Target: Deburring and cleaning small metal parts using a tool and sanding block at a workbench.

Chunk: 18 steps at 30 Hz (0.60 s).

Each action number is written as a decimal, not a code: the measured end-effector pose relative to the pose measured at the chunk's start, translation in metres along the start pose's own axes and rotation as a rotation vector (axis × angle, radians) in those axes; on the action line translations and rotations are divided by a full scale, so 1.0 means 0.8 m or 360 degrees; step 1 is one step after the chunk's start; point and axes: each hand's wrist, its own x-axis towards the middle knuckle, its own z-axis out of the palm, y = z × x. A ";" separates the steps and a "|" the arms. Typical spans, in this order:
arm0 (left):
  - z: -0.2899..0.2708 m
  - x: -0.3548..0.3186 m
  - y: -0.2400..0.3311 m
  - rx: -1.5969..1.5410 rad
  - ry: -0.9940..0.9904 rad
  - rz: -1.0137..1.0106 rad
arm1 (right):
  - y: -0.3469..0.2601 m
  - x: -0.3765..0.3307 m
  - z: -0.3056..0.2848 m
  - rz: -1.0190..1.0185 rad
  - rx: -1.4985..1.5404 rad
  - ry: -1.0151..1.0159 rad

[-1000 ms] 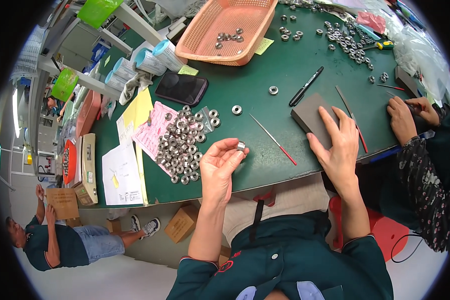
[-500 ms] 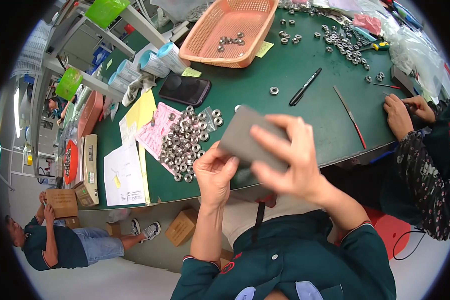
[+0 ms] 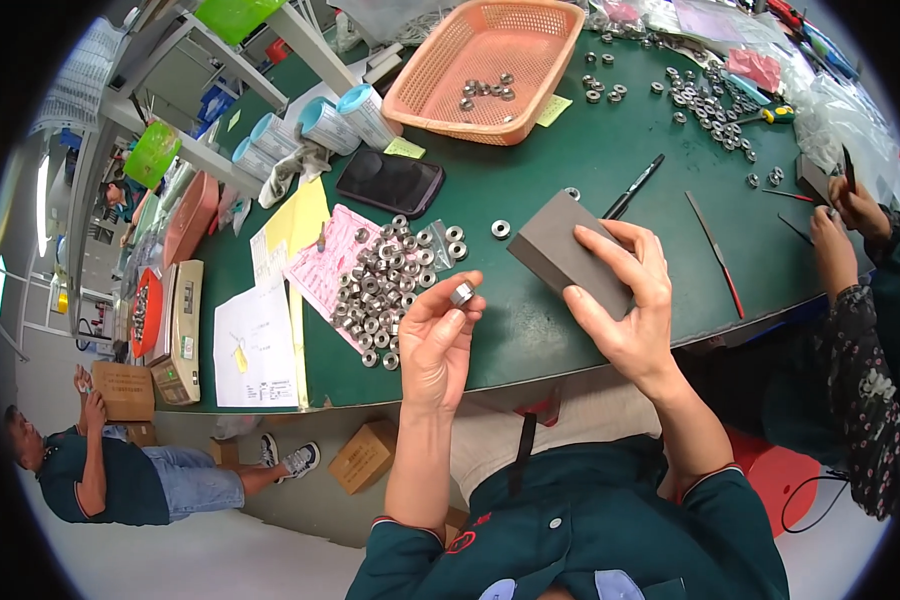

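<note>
My left hand [image 3: 436, 345] pinches a small steel ring [image 3: 462, 294] between thumb and fingers, above the table's near edge. Gripped in my right hand [image 3: 638, 312] is a grey-brown rectangular block [image 3: 558, 240], its fingers laid along the top and side; block and ring are apart. To the left of my left hand lies a pile of steel rings [image 3: 375, 290], partly on a pink sheet [image 3: 315, 262]. One loose ring [image 3: 501, 230] rests on the green table between pile and block. Just beyond the block lies a black pen [image 3: 637, 185], partly hidden by it.
A peach plastic basket [image 3: 410, 95] holding several rings stands at the back. A phone [image 3: 390, 182], papers [image 3: 255, 345] and a scale [image 3: 182, 335] are at the left. A red-handled file [image 3: 715, 255] lies right. A co-worker's hands [image 3: 840, 235] work at the far right.
The block has moved right, away from my left hand, and is no longer blurred. The ring in my left fingertips now shows. The co-worker's hands at the right have shifted.
</note>
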 end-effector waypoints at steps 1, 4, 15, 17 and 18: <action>0.000 -0.001 0.000 -0.0099 0.0030 -0.0057 | 0.000 -0.002 -0.001 0.0030 0.0029 -0.0007; -0.008 -0.002 -0.004 -0.0114 0.0028 -0.0059 | 0.002 -0.006 -0.002 0.0057 0.0080 -0.0027; -0.020 -0.003 -0.007 -0.0542 0.0189 -0.0462 | 0.011 -0.010 0.003 0.0082 0.0107 -0.0081; -0.023 -0.004 -0.008 -0.0656 0.0218 -0.0515 | 0.010 -0.010 0.005 0.0079 0.0115 -0.0093; -0.023 -0.005 -0.008 -0.0769 0.0242 -0.0569 | 0.010 -0.010 0.005 0.0077 0.0121 -0.0101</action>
